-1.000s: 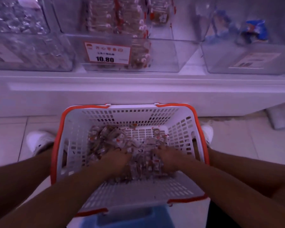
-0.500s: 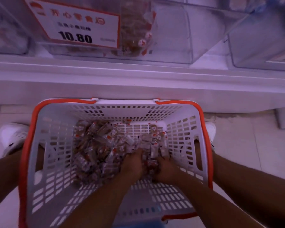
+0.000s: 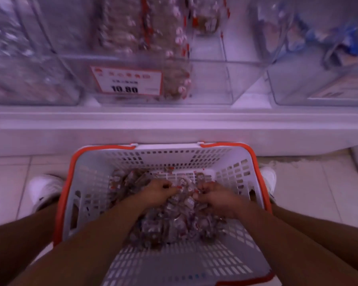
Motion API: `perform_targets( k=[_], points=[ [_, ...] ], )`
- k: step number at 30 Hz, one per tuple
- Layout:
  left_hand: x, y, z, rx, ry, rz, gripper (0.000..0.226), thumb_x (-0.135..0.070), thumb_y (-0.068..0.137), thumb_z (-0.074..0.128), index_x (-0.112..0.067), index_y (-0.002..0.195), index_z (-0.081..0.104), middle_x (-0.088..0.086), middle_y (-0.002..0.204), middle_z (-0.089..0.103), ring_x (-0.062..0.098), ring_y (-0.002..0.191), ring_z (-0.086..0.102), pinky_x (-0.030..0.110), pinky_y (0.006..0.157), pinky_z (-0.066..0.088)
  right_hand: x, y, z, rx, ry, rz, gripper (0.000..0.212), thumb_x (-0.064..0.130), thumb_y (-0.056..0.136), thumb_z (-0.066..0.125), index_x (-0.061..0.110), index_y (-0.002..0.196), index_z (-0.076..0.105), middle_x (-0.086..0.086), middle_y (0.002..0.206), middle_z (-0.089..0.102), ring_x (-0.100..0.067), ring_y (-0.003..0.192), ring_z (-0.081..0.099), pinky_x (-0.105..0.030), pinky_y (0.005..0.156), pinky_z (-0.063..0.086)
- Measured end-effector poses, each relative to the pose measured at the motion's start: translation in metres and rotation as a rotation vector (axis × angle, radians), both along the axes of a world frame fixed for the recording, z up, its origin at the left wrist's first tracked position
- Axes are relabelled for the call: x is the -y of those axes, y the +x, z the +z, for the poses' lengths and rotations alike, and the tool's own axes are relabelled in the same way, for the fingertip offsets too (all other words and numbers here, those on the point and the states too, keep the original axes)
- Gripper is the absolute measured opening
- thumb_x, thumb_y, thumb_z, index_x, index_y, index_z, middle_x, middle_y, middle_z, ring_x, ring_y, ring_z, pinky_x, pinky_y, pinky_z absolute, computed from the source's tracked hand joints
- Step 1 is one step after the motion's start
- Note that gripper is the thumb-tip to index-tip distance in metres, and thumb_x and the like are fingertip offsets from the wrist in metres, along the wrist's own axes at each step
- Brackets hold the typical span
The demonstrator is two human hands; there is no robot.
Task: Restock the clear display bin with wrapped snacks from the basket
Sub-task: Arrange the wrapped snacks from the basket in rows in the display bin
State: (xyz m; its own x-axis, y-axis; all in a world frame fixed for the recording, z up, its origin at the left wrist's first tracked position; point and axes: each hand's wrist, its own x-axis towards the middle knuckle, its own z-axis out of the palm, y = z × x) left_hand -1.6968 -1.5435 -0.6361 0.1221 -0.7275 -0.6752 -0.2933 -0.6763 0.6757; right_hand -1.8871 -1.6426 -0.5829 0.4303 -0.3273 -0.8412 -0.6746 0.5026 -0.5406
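While the white basket [image 3: 87, 203] with its orange rim sat on the floor between two white shoes, both hands were buried in its pile of wrapped snacks [image 3: 174, 221]. The left hand [image 3: 156, 193] had its fingers curled shut around some of them, and the right hand [image 3: 219, 200] was closed on others. Beyond the basket, the clear display bin [image 3: 211, 83] stood on a white shelf [image 3: 174, 124], partly filled behind a price card [image 3: 126, 82] reading 10.80.
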Motion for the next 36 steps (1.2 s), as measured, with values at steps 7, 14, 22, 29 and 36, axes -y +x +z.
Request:
perform_targets(
  k=[7,14,22,29,36],
  points=[
    [0.005,0.057,0.152,0.101,-0.15,-0.018,0.029,-0.02,0.09,0.066,-0.015,0.063,0.057,-0.007,0.051,0.047,0.007,0.048,0.043,0.022,0.045,0.031,0.023,0.032,0.127,0.222,-0.064,0.165,0.007,0.003,0.095,0.06,0.005,0.101,0.057,-0.015,0.092,0.055,-0.019,0.074,0.056,-0.043,0.076,0.05],
    [-0.049,0.04,0.252,-0.03,-0.21,0.058,0.017,-0.028,0.073,0.069,-0.026,0.09,0.071,-0.003,0.07,0.071,0.016,0.064,0.06,0.026,0.058,0.042,-0.008,0.033,0.214,0.481,-0.02,0.076,0.009,-0.001,0.09,0.061,0.007,0.089,0.064,-0.013,0.085,0.064,-0.019,0.073,0.064,-0.033,0.068,0.056],
    [-0.048,0.034,0.266,-0.412,-0.224,0.213,0.019,-0.006,0.09,0.063,-0.013,0.106,0.071,0.022,0.1,0.072,0.025,0.078,0.063,0.027,0.061,0.045,-0.02,0.043,0.211,0.607,0.041,-0.184,0.032,0.006,0.08,0.063,-0.01,0.108,0.063,-0.013,0.08,0.066,-0.02,0.066,0.064,-0.033,0.065,0.057],
    [-0.016,0.038,0.253,-0.498,-0.161,0.552,0.032,-0.03,0.095,0.058,-0.006,0.112,0.073,0.02,0.101,0.074,0.033,0.088,0.071,0.036,0.078,0.057,0.0,0.059,0.199,0.478,-0.102,-0.237,0.017,0.003,0.087,0.067,-0.006,0.102,0.069,-0.018,0.086,0.068,-0.024,0.069,0.067,-0.043,0.071,0.058],
    [-0.013,0.04,0.244,-0.475,-0.351,0.333,0.036,-0.023,0.084,0.075,-0.01,0.116,0.069,0.009,0.116,0.073,0.023,0.113,0.068,0.029,0.094,0.053,-0.004,0.073,0.196,0.431,-0.4,-0.076,0.013,0.019,0.085,0.074,0.007,0.091,0.075,-0.015,0.088,0.075,-0.019,0.078,0.067,-0.029,0.073,0.053]
  ],
)
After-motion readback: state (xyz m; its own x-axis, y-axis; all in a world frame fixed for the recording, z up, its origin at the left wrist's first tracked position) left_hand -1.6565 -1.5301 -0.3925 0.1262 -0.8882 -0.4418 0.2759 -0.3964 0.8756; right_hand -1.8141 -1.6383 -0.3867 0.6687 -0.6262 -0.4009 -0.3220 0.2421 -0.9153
